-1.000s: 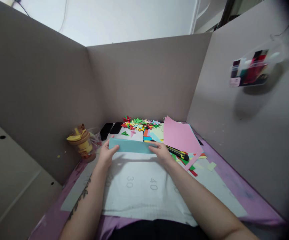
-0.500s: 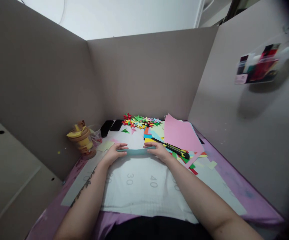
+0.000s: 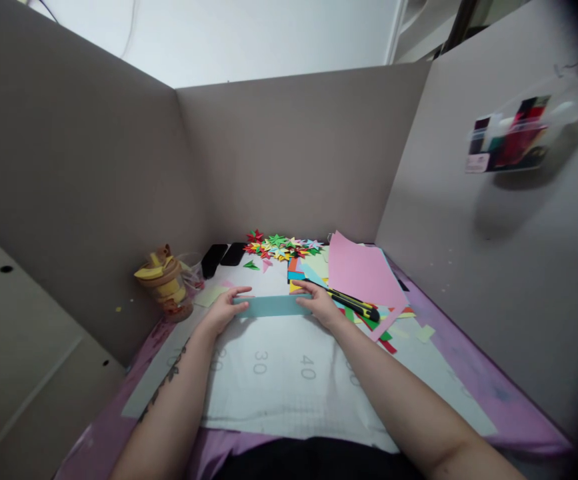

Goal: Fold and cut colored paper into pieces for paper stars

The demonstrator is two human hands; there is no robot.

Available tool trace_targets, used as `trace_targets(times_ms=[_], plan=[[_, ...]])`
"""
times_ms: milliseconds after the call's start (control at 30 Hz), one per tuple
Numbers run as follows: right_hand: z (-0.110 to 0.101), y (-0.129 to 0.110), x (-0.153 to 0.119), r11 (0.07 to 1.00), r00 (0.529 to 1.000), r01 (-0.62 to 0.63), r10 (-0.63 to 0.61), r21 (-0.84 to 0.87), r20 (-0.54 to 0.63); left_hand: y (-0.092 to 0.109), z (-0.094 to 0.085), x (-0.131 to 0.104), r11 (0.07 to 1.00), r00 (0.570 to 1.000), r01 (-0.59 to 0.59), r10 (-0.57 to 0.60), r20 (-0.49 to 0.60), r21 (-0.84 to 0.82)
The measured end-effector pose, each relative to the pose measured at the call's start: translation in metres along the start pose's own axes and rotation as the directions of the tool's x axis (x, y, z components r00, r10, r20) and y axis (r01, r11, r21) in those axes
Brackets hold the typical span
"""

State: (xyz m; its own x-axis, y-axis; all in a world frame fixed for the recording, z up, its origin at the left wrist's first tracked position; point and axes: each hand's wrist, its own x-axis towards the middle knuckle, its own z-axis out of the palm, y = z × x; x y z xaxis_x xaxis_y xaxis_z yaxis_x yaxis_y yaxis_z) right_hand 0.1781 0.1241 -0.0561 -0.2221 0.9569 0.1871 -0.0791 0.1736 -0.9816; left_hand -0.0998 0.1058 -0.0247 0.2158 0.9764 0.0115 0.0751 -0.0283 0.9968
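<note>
A light-blue paper strip point(image 3: 273, 306) stretches level between my two hands, just above the white numbered sheet point(image 3: 281, 400). My left hand point(image 3: 226, 310) pinches its left end between thumb and fingers. At the right end, my right hand point(image 3: 319, 303) grips it the same way. Beyond the strip lie a green folded paper piece point(image 3: 251, 265) and a pink one point(image 3: 267, 266). A black and yellow utility knife point(image 3: 353, 303) rests on coloured paper just past my right hand.
Folded paper stars point(image 3: 281, 245) are heaped at the back. Pink paper sheets point(image 3: 363, 270) and coloured scraps point(image 3: 386, 340) lie on the right. Two black phones point(image 3: 215, 260) and a brown-yellow cup point(image 3: 169, 287) stand at the left. Grey panels point(image 3: 299, 153) enclose the table.
The blue strip has turned so that more of its flat face shows towards me. Both hands keep hold of its ends and have barely moved.
</note>
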Motion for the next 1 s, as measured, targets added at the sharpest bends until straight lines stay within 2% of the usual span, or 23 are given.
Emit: trace_targets(times_ms=[200,367,500,600,700,800,867,900,933,1000], plan=[[0.003,-0.005,-0.002,0.996,0.996,0.059,-0.063,-0.071,-0.06,0.004,0.006,-0.002,0.999,0.999,-0.027,0.027,-0.023,0.018],[0.006,-0.008,-0.003,0.985,0.984,0.126,-0.14,-0.121,-0.111,0.003,0.007,-0.002,1.0,1.0,-0.025,0.025,0.011,-0.004],[0.005,-0.006,-0.003,0.975,0.982,0.137,-0.156,-0.176,-0.102,0.004,0.007,-0.004,0.995,0.999,-0.041,0.042,-0.012,0.096],[0.003,-0.006,-0.004,0.951,0.984,0.135,-0.163,-0.28,-0.077,0.003,0.007,-0.004,0.978,0.997,-0.05,0.062,-0.051,0.203],[0.001,-0.009,-0.005,0.875,0.979,0.155,-0.198,-0.459,-0.048,0.001,0.006,-0.004,0.968,0.998,-0.024,0.039,-0.054,0.25],[-0.003,-0.02,-0.008,0.727,0.969,0.217,-0.242,-0.652,0.053,0.0,0.003,-0.004,0.961,0.997,0.012,0.008,-0.071,0.277],[-0.005,-0.029,-0.011,0.65,0.964,0.233,-0.251,-0.723,0.085,0.002,-0.001,-0.004,0.964,0.996,0.007,0.018,-0.093,0.266],[-0.005,-0.034,-0.012,0.64,0.965,0.221,-0.253,-0.735,0.07,0.004,-0.003,-0.004,0.971,0.992,-0.004,0.034,-0.119,0.239],[-0.005,-0.039,-0.013,0.655,0.968,0.197,-0.248,-0.729,0.039,0.006,-0.005,-0.003,0.98,0.985,-0.02,0.054,-0.165,0.198],[-0.003,-0.045,-0.015,0.758,0.984,0.109,-0.175,-0.643,-0.04,0.011,-0.006,-0.002,0.995,0.95,-0.069,0.087,-0.301,0.07]])
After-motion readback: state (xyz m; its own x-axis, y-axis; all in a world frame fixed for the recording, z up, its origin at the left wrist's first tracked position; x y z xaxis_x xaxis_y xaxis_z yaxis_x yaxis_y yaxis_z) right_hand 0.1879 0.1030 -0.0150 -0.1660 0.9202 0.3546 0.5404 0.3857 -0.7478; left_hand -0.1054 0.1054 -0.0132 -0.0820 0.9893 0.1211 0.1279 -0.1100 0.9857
